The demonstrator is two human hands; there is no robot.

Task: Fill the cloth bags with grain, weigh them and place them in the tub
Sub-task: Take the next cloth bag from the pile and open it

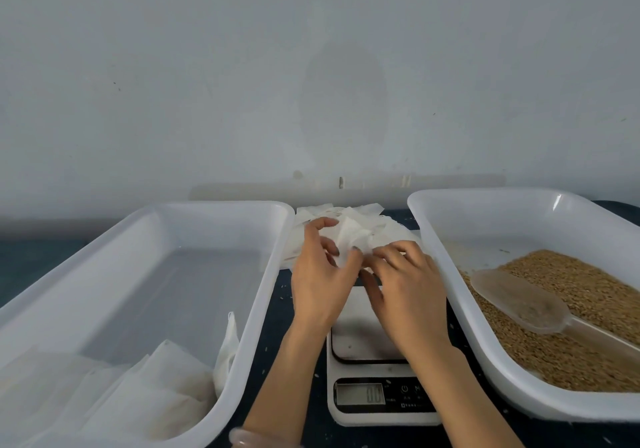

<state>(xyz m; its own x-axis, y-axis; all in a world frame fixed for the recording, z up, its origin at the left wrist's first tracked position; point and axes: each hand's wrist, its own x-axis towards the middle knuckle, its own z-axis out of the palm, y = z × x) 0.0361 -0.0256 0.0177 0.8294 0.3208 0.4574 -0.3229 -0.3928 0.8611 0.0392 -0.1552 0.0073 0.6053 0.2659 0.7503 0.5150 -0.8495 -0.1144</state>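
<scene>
White cloth bag pinched by left hand and right hand, above scale

Dim, flat, bluish-grey indoor light, with no lamp in sight. A faint oval shadow lies on the wall. A small glare streak marks the far rim of the right tub. The wide lens bows it and the left tub outward. Focus is soft: the grain smears, the cloth bag loses its folds, and the scale display is hazy.
</scene>
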